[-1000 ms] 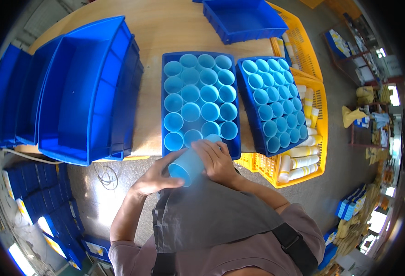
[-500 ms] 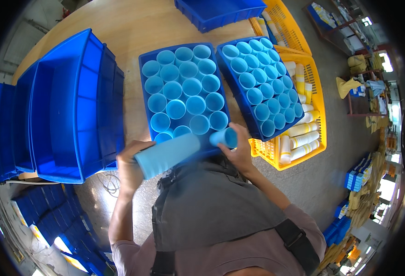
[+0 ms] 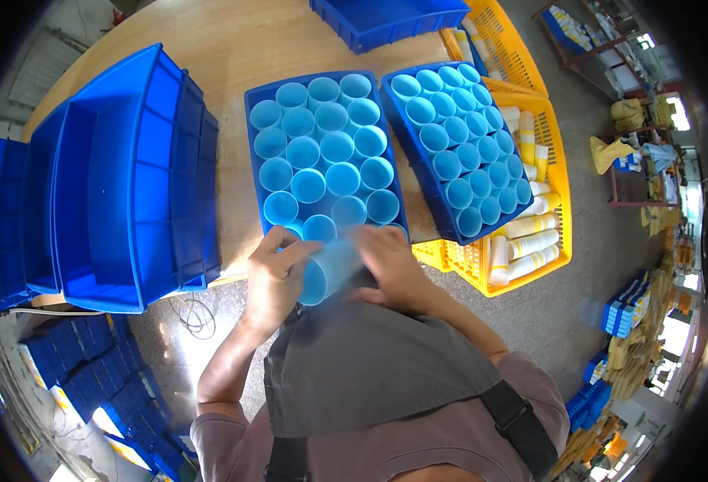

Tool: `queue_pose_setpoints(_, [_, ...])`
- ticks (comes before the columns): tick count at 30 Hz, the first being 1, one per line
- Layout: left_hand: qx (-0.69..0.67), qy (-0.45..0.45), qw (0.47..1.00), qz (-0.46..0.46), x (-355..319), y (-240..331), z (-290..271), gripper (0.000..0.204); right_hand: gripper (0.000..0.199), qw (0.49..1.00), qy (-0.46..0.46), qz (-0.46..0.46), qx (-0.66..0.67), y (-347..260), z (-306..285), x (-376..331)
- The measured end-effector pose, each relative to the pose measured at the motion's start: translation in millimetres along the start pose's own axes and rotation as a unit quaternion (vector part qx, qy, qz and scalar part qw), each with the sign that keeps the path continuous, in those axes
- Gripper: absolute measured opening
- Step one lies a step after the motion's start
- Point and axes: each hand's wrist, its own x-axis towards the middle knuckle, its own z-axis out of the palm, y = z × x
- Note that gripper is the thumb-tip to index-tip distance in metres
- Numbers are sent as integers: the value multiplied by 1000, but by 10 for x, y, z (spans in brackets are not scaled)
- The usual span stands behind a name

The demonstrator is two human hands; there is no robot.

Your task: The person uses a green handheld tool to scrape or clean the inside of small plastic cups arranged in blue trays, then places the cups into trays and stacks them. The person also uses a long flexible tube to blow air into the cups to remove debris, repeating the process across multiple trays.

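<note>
We hold a light blue tube (image 3: 327, 271) between both hands just below the near edge of the worktop (image 3: 233, 48), above our grey apron (image 3: 370, 361). Our left hand (image 3: 274, 277) is wrapped around the tube's open end, fingers curled over it, and our right hand (image 3: 390, 265) is closed on its other end, so both hands are clamped on the one tube, which lies tilted with its open mouth turned down and to our left. Just beyond the hands sits a blue tray (image 3: 251, 120) packed with upright light blue tubes (image 3: 326, 157), their open mouths facing up; the tube we hold hangs at this tray's near edge. Beside it to the right lies a second blue tray (image 3: 418, 169), also filled with rows of upright tubes of the same colour. Further right, partly under that tray, a yellow crate (image 3: 559, 193) holds pale cream tubes (image 3: 523, 241) lying on their sides. To our left stands a stack of deep blue bins (image 3: 129, 185), nested in one another, and another blue bin (image 3: 386, 20) rests at the far edge of the worktop. On the floor (image 3: 169, 353) under the worktop edge a loop of thin cable (image 3: 197, 313) is visible.
</note>
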Motion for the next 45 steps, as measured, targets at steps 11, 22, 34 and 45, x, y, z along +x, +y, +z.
queue_pose_setpoints(11, [-3,83,983,-161,-298,-443,-547,30,88,860,172,204,436,422,228,118])
queue_pose_setpoints(22, [171,66,979,-93,-449,-699,-325,18,80,998,2,48,43,328,700,106])
queue_pose_setpoints(34, [337,92,937,-30,-457,-610,-341,23,68,985,-77,-106,-114,101,848,310])
queue_pose_setpoints(45, [151,94,984,-19,-395,-393,-696,18,73,984,83,-159,-3,-347,812,744])
